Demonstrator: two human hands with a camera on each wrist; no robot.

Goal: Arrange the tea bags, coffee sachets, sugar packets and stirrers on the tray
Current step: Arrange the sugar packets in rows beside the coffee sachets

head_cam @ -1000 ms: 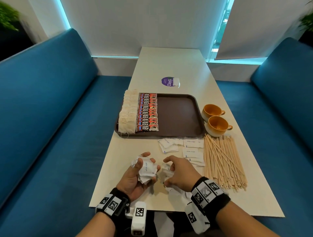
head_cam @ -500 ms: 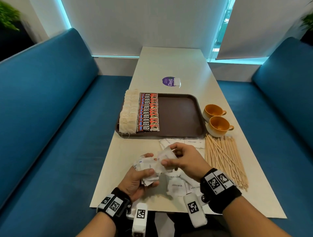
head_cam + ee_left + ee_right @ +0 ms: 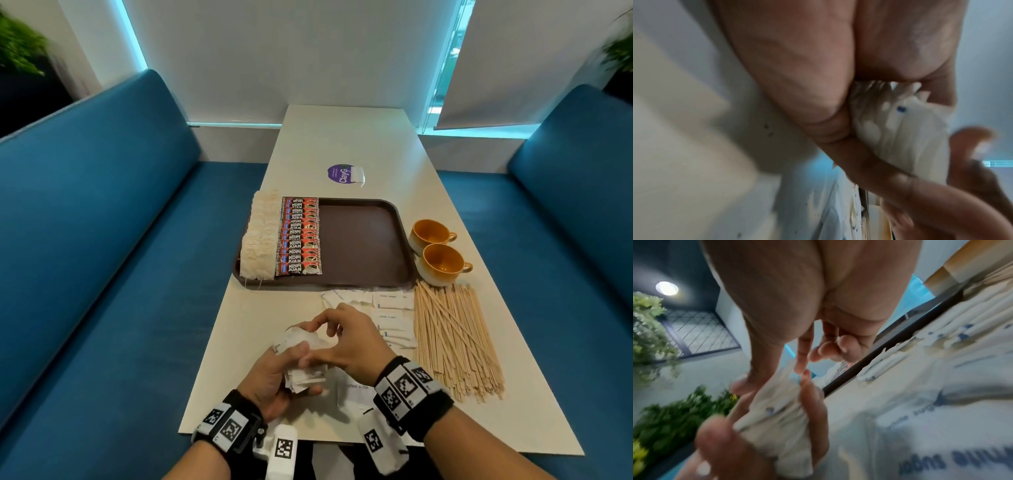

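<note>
My left hand (image 3: 291,365) grips a bundle of white sugar packets (image 3: 291,337) above the near part of the table. The fingers of that hand curl round the bundle (image 3: 900,129) in the left wrist view. My right hand (image 3: 313,342) pinches the top of the same bundle (image 3: 777,415) between thumb and index finger. More sugar packets (image 3: 390,301) lie loose on the table before the brown tray (image 3: 363,246). Tea bags (image 3: 260,236) and red coffee sachets (image 3: 301,236) sit in rows on the tray's left side. Wooden stirrers (image 3: 455,342) lie heaped at the right.
Two orange cups (image 3: 442,267) stand right of the tray, beyond the stirrers. A purple sticker (image 3: 339,174) lies behind the tray. A few sugar packets (image 3: 356,387) lie near the table's front edge under my right wrist. Blue benches flank the table.
My right hand lifted a packet from the table, brought it to the bundle in my left hand, and now holds the bundle's top. The left hand stayed nearly in place.
</note>
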